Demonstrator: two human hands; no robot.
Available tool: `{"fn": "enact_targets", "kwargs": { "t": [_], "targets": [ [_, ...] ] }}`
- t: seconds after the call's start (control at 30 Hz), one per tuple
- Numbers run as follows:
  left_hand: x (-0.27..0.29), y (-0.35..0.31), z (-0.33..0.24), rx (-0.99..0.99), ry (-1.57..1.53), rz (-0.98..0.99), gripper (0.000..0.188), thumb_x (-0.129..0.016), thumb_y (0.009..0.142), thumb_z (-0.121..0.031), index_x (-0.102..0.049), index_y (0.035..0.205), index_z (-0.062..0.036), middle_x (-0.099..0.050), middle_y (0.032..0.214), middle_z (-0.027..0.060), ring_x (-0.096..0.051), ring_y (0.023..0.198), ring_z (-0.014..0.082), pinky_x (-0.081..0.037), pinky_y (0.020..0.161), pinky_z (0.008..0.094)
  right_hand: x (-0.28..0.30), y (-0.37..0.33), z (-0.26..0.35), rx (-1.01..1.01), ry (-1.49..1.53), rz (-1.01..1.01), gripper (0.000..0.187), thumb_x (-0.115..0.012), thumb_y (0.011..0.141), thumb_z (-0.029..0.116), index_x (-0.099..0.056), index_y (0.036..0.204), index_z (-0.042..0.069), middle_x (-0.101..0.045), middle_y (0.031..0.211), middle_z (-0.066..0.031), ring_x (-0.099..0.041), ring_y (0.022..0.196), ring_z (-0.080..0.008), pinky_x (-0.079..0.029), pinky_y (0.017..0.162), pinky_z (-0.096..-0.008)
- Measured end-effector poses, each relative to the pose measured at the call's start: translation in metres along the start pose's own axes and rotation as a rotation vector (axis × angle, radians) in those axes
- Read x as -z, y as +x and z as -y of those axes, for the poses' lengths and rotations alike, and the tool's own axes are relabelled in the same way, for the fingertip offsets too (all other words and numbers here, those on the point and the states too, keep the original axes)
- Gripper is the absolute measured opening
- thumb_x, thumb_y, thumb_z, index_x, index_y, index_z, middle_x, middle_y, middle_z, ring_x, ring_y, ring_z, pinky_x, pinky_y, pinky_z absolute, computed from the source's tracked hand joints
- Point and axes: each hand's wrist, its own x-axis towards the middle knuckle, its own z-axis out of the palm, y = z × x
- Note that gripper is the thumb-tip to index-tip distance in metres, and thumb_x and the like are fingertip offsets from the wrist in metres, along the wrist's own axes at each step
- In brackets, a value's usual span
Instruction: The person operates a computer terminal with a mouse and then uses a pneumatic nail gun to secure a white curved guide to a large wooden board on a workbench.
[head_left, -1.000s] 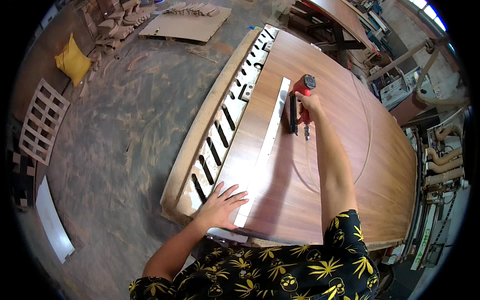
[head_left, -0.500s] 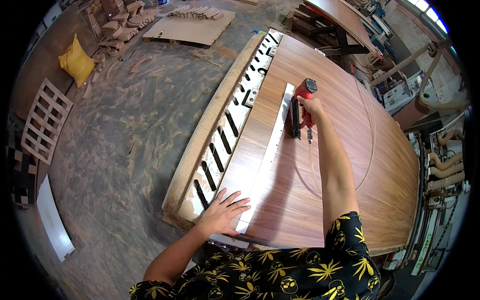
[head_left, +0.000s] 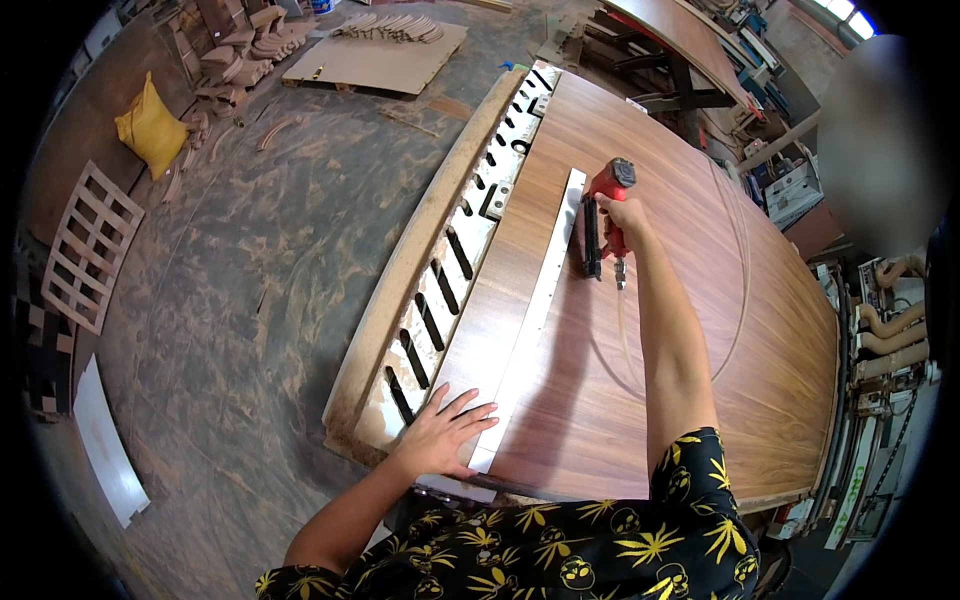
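Near the front left corner of the surface (head_left: 393, 290), the person's left hand (head_left: 438, 440) lies palm down with the fingers spread, its grip released, pressing flat on a broad brown wood-grain panel (head_left: 760, 400); its fingertips reach onto the front end of a long, narrow, straight white strip (head_left: 540, 315). That strip lies on the panel and runs from close to the front edge toward the back edge, roughly in line with the surface's left edge. Just to the right of the strip's far end is a red and black nail gun (head_left: 591, 238), and the right hand (head_left: 622, 212) has its grip clenched around the tool's red handle, the forearm stretched out over the panel from the front edge. Whether the tool touches the strip or the panel, I cannot tell. From the handle's lower end, a thin, clear, flexible hose (head_left: 744, 290) loops over the panel toward its right side. Between the panel and the surface's tan left rim runs a white band (head_left: 478, 232) pierced with slanting black slots. On the grey, dust-streaked floor (head_left: 270, 280), well to the left, are a plump yellow sack (head_left: 152, 125) and a pale wooden lattice frame (head_left: 92, 245).
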Motion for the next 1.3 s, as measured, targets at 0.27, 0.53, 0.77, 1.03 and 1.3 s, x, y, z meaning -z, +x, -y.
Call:
{"fn": "enact_targets", "kwargs": {
  "t": [0.27, 0.53, 0.77, 1.03, 1.3],
  "targets": [
    [0.006, 0.001, -0.001, 0.002, 0.026, 0.031, 0.101, -0.072, 0.071, -0.072, -0.041, 0.154, -0.0231, -0.032, 0.163, -0.0048, -0.020, 0.153, 0.0246, -0.007, 0.124, 0.0591, 0.014, 0.033, 0.005, 0.008, 0.069, -0.048, 0.037, -0.077, 0.091, 0.033, -0.059, 0.084, 0.002, -0.053, 0.060, -0.0059, -0.050, 0.048, -0.0190, -0.043, 0.046, -0.0389],
    [0.008, 0.000, 0.000, 0.000, -0.057, -0.004, 0.097, -0.075, 0.071, -0.068, -0.046, 0.151, -0.0214, -0.035, 0.162, -0.0038, -0.026, 0.152, 0.0249, -0.010, 0.123, 0.0596, 0.009, 0.064, 0.007, 0.028, 0.024, -0.043, 0.043, -0.079, 0.089, 0.035, -0.060, 0.072, 0.001, -0.059, 0.063, -0.0103, -0.057, 0.048, -0.0240, -0.044, 0.043, -0.0397],
    [0.003, -0.002, 0.001, -0.018, -0.126, -0.131, 0.095, -0.081, 0.065, -0.063, -0.054, 0.145, -0.0203, -0.044, 0.157, -0.0036, -0.036, 0.147, 0.0250, -0.018, 0.122, 0.0589, 0.002, 0.073, 0.016, 0.025, -0.031, -0.076, 0.042, -0.079, 0.089, 0.034, -0.060, 0.072, 0.001, -0.059, 0.062, -0.0098, -0.056, 0.046, -0.0240, -0.043, 0.042, -0.0400],
    [0.005, -0.001, 0.001, -0.029, -0.142, -0.237, 0.092, -0.085, 0.060, -0.062, -0.061, 0.138, -0.0192, -0.053, 0.150, -0.0016, -0.044, 0.142, 0.0249, -0.024, 0.120, 0.0598, 0.004, 0.071, 0.018, 0.023, -0.030, -0.032, 0.038, -0.077, 0.091, 0.033, -0.058, 0.076, 0.003, -0.054, 0.058, -0.0074, -0.053, 0.048, -0.0206, -0.043, 0.045, -0.0383],
    [0.002, -0.002, 0.001, -0.022, -0.146, -0.236, 0.094, -0.085, 0.058, -0.062, -0.061, 0.138, -0.0197, -0.052, 0.151, -0.0029, -0.044, 0.142, 0.0248, -0.026, 0.119, 0.0602, 0.003, 0.073, 0.016, 0.021, 0.004, -0.021, 0.038, -0.078, 0.090, 0.032, -0.058, 0.074, 0.003, -0.055, 0.058, -0.0076, -0.053, 0.046, -0.0211, -0.044, 0.044, -0.0384]
  ]
}}
